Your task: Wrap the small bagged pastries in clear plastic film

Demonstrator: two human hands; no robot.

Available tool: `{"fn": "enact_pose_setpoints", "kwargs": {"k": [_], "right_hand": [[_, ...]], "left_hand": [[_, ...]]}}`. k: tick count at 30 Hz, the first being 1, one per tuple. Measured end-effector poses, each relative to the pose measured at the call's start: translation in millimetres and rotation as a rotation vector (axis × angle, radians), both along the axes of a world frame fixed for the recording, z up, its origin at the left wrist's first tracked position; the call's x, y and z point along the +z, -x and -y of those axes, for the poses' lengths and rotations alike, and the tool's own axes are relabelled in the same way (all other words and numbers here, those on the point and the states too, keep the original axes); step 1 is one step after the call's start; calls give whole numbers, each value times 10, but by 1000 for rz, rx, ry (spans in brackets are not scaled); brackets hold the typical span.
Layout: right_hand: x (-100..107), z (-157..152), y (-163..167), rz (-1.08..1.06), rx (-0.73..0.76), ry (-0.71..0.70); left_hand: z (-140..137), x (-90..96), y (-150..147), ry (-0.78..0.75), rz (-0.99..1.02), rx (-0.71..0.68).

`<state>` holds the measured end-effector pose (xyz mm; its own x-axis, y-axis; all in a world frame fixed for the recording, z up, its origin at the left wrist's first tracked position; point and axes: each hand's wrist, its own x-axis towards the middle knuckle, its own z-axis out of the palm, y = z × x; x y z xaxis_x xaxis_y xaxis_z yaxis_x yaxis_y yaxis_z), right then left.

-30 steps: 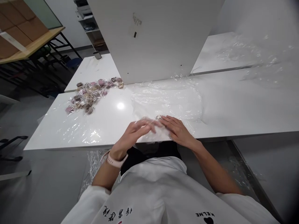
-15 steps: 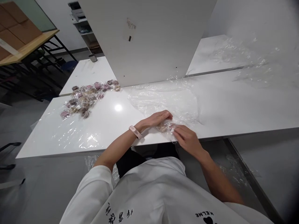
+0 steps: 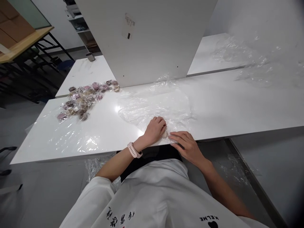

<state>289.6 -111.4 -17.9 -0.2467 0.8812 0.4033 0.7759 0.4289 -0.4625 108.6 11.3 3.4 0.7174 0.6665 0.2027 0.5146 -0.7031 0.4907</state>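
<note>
A small tan piece wrapped in clear plastic film lies at the table's front edge, between my two hands and partly hidden by my fingers. My left hand, with a pale pink band at the wrist, curls its fingers over the left side of this piece. From the right, my right hand reaches in with fingers stretched and a little apart, their tips at the piece's edge. A wide sheet of clear plastic film spreads flat and creased over the table beyond both hands.
Several pink, brown and tan wrapped pieces lie heaped on the left of the white table. A large white upright panel stands behind the film. More crumpled film is at the right. A metal cup stands at the back left.
My left hand has turned from lying flat to curling over the wrapped piece and has shifted slightly left. My right hand's fingers have gone from a pinch to stretched out.
</note>
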Motion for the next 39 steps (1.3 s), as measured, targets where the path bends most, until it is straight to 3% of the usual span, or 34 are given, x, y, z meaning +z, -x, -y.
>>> {"fn": "enact_pose_setpoints", "kwargs": {"k": [4, 8, 10, 13, 16, 22, 27, 30, 32, 35, 37, 39], "right_hand": [[12, 39, -72, -33, -56, -32], [-1, 172, -140, 33, -408, -125], [-22, 247, -156, 110, -594, -126], [-45, 300, -104, 197, -669, -87], [-13, 220, 36, 109, -574, -55], [232, -175, 361, -468, -190, 39], [231, -339, 543, -369, 83, 32], [121, -329, 568, -242, 142, 40], [67, -312, 569, -173, 152, 33], [49, -301, 576, -124, 152, 17], [65, -305, 583, -127, 152, 6], [82, -309, 589, -140, 152, -8]], "left_hand": [[140, 30, 163, -4, 72, -23], [244, 71, 259, -61, -5, -156], [302, 62, 257, -108, -69, -156], [387, 31, 218, -165, -115, -107], [439, 17, 187, -201, -107, -80], [419, -37, 166, -190, -56, -65], [469, -185, 266, -144, 57, -46], [705, -228, 503, -179, 145, 108], [922, -214, 711, -175, 254, 285], [1160, -90, 998, 71, 602, 729], [1169, 61, 1118, 430, 924, 975], [1055, 226, 1161, 823, 1217, 1028]]}}
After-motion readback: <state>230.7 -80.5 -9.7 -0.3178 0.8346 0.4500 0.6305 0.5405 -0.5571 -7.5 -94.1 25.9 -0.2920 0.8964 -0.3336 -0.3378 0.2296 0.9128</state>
